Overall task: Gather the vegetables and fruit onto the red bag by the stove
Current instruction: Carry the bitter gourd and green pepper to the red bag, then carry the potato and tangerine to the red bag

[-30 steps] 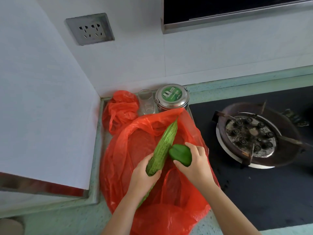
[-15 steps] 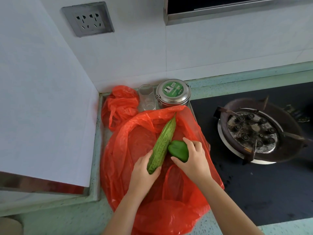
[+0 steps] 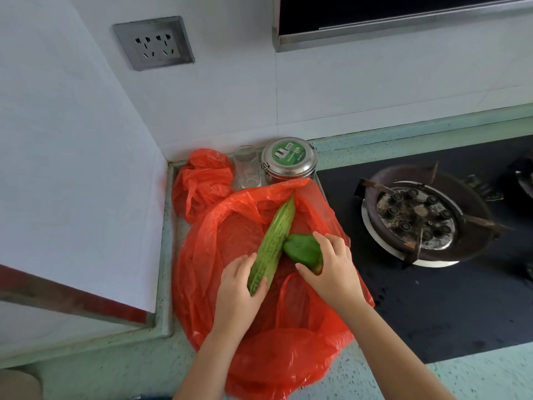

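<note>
On the counter (image 3: 476, 373) left of the stove (image 3: 432, 298), a red bag (image 3: 219, 255) lies spread out flat, its crumpled near end reaching toward the person. Over the middle of the bag, the left hand (image 3: 239, 287) is closed around the near end of a bitter gourd (image 3: 274, 243), thumb on its right side and fingers on its left; the gourd runs diagonally away, its pointed tip near the bag's far edge. It looks to lie on or just above the plastic; which one cannot be told. The right hand (image 3: 331, 269) grips a green pepper (image 3: 302, 251) from the right side, fingers curled over its top and thumb under its near end. The pepper touches the gourd's right flank about midway along it, and sits over the bag's right part, near the stove edge. Behind the bag, against the wall, stand a round steel tin (image 3: 290, 160) with a green label on its lid, a clear glass (image 3: 246, 166) just left of it, and a second, bunched-up red bag (image 3: 202, 180) in the corner. A burner (image 3: 418, 217) with a dark ring support sits on the black stove top to the right, well apart from the hands. A wall socket (image 3: 154, 43) is mounted above the corner.
</note>
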Tool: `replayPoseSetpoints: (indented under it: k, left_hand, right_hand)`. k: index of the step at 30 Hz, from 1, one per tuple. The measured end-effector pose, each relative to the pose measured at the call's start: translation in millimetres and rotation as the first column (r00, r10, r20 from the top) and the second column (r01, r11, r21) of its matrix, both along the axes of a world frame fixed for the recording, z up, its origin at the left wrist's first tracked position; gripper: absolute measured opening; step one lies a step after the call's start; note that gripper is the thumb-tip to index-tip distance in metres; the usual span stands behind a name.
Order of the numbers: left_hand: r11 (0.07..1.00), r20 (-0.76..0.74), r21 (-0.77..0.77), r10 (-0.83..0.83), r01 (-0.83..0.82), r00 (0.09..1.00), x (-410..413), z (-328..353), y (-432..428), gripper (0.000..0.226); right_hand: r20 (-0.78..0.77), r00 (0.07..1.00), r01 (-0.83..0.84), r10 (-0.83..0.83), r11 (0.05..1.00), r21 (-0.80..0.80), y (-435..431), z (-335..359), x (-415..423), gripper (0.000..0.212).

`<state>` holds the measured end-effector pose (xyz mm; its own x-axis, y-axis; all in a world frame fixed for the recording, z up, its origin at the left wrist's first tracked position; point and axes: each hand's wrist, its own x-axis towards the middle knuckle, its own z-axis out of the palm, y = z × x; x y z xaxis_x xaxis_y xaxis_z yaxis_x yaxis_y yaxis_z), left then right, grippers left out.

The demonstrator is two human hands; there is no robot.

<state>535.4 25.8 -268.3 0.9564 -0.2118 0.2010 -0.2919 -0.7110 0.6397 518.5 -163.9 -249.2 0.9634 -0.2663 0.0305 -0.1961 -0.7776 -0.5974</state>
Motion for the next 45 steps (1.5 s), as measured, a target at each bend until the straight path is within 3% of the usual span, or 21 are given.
replayPoseSetpoints:
  k: [6,15,26,40,45]
  left_hand:
    - [0.981,0.232,0.173,-0.131,0.092,0.964,-14.1,18.7,-5.8,0.040]
    - [0.931,0.305,0.267,-0.328,0.250,0.894,-44.6,49.2,-7.0,0.040]
    - [0.851,0.335,0.199,-0.524,0.485,0.783,-98.8,69.7,4.3,0.041]
    - [0.654,0.429,0.145,-0.718,0.743,0.548,-182.1,84.3,-51.0,0.041]
    - [0.561,0.417,0.195,-0.790,0.805,0.450,-223.8,93.2,-98.2,0.041]
  right_hand:
    - [0.110,0.994,0.029,-0.015,0.991,-0.130,3.5,15.8,-28.2,0.049]
    - [0.164,0.981,0.146,-0.105,0.954,-0.263,30.0,44.7,-94.6,0.039]
    - [0.236,0.918,0.377,-0.317,0.884,-0.277,81.3,69.8,-184.2,0.040]
    - [0.327,0.721,0.692,-0.611,0.653,-0.309,74.8,93.3,-305.7,0.039]
    - [0.338,0.632,0.775,-0.698,0.561,-0.292,42.4,92.5,-352.6,0.039]
